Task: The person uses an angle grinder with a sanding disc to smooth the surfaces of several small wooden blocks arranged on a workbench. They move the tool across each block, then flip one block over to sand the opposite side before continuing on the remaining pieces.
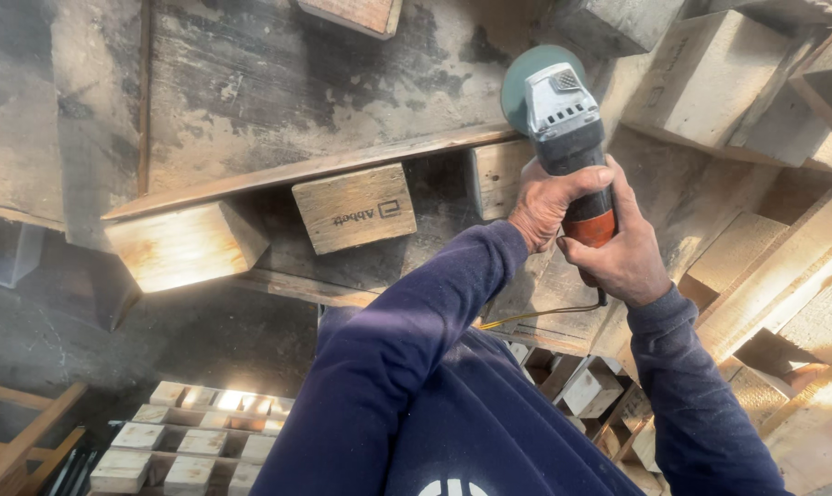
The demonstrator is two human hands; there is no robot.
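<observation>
At 1 o'clock, an angle grinder (pixel 567 129) is gripped by left hand (pixel 549 204) and right hand (pixel 622 253); disc on pallet board (pixel 324 165), sanding extent indeterminable.

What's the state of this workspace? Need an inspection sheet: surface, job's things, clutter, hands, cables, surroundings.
Surface: weathered wooden pallet, grey and stained, with a long plank across it.
Job's things: angle grinder, grey head, orange body; its disc sits at the plank's far end.
Clutter: loose wooden blocks under the plank; more blocks stacked at the right.
Hands: left hand and right hand both closed around the grinder's body.
Cables: yellowish cord runs from the grinder's rear towards the person.
Surroundings: another stack of pallets lower left; dark concrete floor; strong sunlight.
</observation>
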